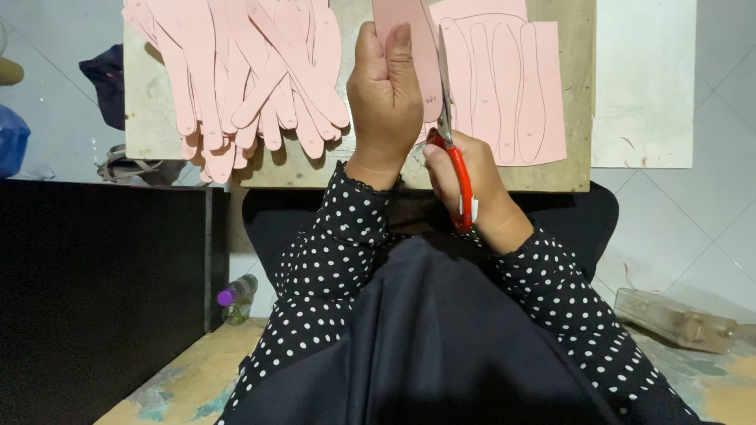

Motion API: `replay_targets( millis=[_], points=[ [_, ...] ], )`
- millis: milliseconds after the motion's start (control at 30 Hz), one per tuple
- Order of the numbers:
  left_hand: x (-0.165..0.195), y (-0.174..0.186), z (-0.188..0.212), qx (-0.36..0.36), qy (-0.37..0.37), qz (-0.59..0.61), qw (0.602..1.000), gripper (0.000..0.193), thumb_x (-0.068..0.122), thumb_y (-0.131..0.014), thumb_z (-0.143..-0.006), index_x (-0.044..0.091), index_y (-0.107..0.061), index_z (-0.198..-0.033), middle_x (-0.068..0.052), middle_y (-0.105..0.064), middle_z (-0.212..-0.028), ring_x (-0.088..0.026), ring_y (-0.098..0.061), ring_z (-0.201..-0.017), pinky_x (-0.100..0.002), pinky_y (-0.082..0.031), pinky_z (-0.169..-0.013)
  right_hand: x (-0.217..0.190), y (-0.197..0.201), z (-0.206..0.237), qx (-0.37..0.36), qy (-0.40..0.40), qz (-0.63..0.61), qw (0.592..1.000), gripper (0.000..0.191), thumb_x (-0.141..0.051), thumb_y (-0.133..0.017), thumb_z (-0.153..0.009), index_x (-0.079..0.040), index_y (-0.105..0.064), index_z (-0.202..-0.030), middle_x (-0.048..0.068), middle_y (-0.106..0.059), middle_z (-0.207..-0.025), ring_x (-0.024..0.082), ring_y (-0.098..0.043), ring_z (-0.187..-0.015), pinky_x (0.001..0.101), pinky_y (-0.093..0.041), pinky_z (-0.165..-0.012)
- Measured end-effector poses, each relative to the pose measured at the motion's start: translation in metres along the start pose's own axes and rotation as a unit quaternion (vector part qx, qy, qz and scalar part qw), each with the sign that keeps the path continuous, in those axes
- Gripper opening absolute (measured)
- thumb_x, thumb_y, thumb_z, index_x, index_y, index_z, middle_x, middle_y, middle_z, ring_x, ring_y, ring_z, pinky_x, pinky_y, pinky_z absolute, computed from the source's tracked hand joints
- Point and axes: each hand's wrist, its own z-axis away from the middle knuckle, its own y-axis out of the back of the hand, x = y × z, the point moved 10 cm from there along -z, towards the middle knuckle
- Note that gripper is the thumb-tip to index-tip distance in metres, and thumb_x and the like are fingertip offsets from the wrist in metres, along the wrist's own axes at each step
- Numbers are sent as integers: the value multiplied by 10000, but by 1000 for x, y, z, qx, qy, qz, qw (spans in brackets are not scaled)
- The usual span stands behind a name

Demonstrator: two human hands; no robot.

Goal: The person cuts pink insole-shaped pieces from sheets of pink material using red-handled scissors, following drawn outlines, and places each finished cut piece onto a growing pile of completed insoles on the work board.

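Upper centre of the frame: left hand (384,102) pinching a pink paper strip (405,39) between thumb and fingers, right hand (472,177) closed through the red-handled scissors (455,157), blades running up along the strip's right edge. Thin, light sheet stock by the look of it, limp past the grip, easy to crease or tear; best pinched close beside the cut line, as here, to keep it from flopping. Just right of the blades, a pink sheet (543,86) with long outlines drawn on it, flat on a worn wooden board (575,118). Upper left, a loose heap of cut pink strips (244,79), overlapping, hanging past the board's near edge. Lower left, a small bottle with a purple cap (236,297) on the floor; lower right, possibly a clear plastic box (677,319), too blurred to be sure. Nothing between hands and work; dark lap and dotted sleeves below.
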Motion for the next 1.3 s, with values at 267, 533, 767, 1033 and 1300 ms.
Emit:
replay_targets(
  millis=[267,533,767,1033,1300],
  points=[
    [1,-14,6,-67,20,42,997,234,263,-475,-1153,43,-538,-1102,-28,-636,-791,-79,-598,-682,-246,-488,-614,-17,5,-1,-11,60,-33,998,169,-112,-503,-955,31,-594,-949,34,-593,-681,121,-562,-572,271,-481,-544],
    [-1,-14,6,-64,11,29,997,225,255,-477,-1146,42,-538,-1103,-28,-640,-799,-75,-608,-683,-245,-499,-613,-9,6,-1,9,2,-26,1000,214,-140,-498,-955,21,-602,-860,57,-559,-579,130,-512,-461,280,-430,-448],
    [-9,-20,7,-112,49,30,992,234,270,-466,-1125,52,-549,-1101,-36,-681,-802,-83,-676,-683,-242,-531,-590,-9,4,-3,-12,12,-39,999,191,-104,-488,-933,40,-599,-877,77,-591,-640,148,-562,-529,285,-469,-511],
    [-6,-24,14,-117,55,31,991,281,303,-479,-1134,33,-534,-1079,-91,-666,-815,-158,-653,-685,-292,-522,-629,-12,8,-5,-13,30,-49,998,166,-74,-470,-898,43,-588,-903,75,-597,-662,155,-569,-546,289,-481,-519],
    [-9,-23,14,-112,59,44,991,264,285,-491,-1128,30,-540,-1084,-86,-656,-811,-126,-621,-697,-292,-516,-639,0,12,-4,20,-5,-82,996,184,-84,-471,-908,24,-560,-789,58,-547,-567,147,-512,-441,293,-426,-428]
  ],
)
